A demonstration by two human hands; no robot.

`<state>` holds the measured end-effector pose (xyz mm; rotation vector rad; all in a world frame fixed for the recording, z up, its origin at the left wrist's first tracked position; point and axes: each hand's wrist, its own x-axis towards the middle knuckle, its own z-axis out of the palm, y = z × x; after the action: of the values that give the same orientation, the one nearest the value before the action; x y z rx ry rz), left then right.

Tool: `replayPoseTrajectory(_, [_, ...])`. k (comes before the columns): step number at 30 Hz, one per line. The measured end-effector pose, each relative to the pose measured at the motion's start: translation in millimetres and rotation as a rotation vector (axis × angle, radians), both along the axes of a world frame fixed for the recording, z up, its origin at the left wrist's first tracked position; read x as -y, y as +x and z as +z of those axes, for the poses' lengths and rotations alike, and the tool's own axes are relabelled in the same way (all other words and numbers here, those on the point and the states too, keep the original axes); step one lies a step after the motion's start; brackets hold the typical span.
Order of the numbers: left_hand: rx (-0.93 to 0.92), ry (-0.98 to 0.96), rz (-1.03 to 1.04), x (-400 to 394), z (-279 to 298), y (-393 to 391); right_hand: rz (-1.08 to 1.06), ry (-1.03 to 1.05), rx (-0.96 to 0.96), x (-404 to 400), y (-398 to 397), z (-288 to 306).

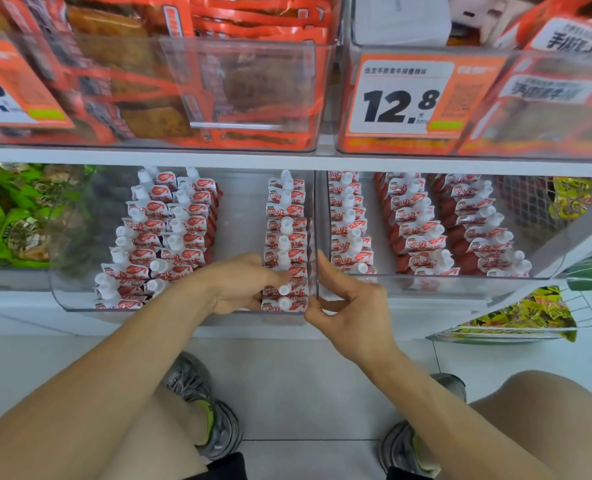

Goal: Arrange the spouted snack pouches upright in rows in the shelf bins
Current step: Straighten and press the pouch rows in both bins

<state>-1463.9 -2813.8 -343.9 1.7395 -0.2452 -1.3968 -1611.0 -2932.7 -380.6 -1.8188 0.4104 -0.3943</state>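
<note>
Two clear shelf bins hold red-and-white spouted pouches with white caps, standing in rows. The left bin [80, 299] has two rows at its left [163, 237] and one row along its right wall [285, 237], with a bare lane between them. The right bin [460, 282] holds three rows [419, 230]. My left hand [242, 282] is inside the left bin, fingers closed on the front pouches of the right-wall row [287, 303]. My right hand [346, 303] pinches the front corner of the left bin's right wall, beside that row.
A white shelf board [287, 159] runs above, carrying bins of orange snack packs and a 12.8 price tag [401, 98]. Green packs [7, 220] sit at left. A wire basket of yellow packs [529, 317] juts out low right. My shoes and knees are below.
</note>
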Motion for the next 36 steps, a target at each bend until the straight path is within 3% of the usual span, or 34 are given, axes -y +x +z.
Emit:
replayPoseTrajectory(4, [-0.032,-0.015,0.018,-4.8,5.5,-1.9,-0.020,-0.030,-0.011,-3.3,-1.2,6.7])
replayPoseTrajectory(6, [0.042,0.019,-0.002,-15.3,10.0,-2.1,-0.013,-0.029,-0.036,-2.7,-2.9,12.3])
replayPoseTrajectory(10, [0.690,0.133,-0.044,-68.6,27.7,14.8,-0.095,-0.259,0.021,-1.1,-5.9,38.2])
replayPoseTrajectory(12, [0.850,0.061,0.075,-102.1,41.0,25.4,-0.138,-0.393,0.169,-11.9,-0.6,57.2])
replayPoseTrajectory(14, [0.959,0.179,-0.007,-129.3,46.1,37.7,-0.044,-0.388,0.225,-30.6,17.2,67.4])
replayPoseTrajectory(16, [0.933,0.338,-0.223,-143.6,42.1,46.5,0.125,-0.323,0.124,-51.0,47.4,66.6])
replayPoseTrajectory(18, [0.857,0.349,-0.361,-145.0,32.4,50.3,0.310,-0.339,-0.074,-66.7,82.2,58.2])
replayPoseTrajectory(21, [0.998,0.327,-0.388,-141.6,23.7,54.0,0.578,-0.450,-0.351,-79.6,125.3,43.5])
replayPoseTrajectory(24, [0.988,0.296,-0.342,-141.5,19.9,60.1,0.710,-0.497,-0.331,-84.1,146.4,29.6])
replayPoseTrajectory(29, [1.040,0.204,-0.252,-143.0,5.0,63.2,0.679,-0.558,-0.219,-83.9,149.2,6.5])
replayPoseTrajectory(36, [0.998,0.050,-0.203,-133.1,-8.1,55.1,0.658,-0.624,-0.214,-74.1,139.1,7.8])
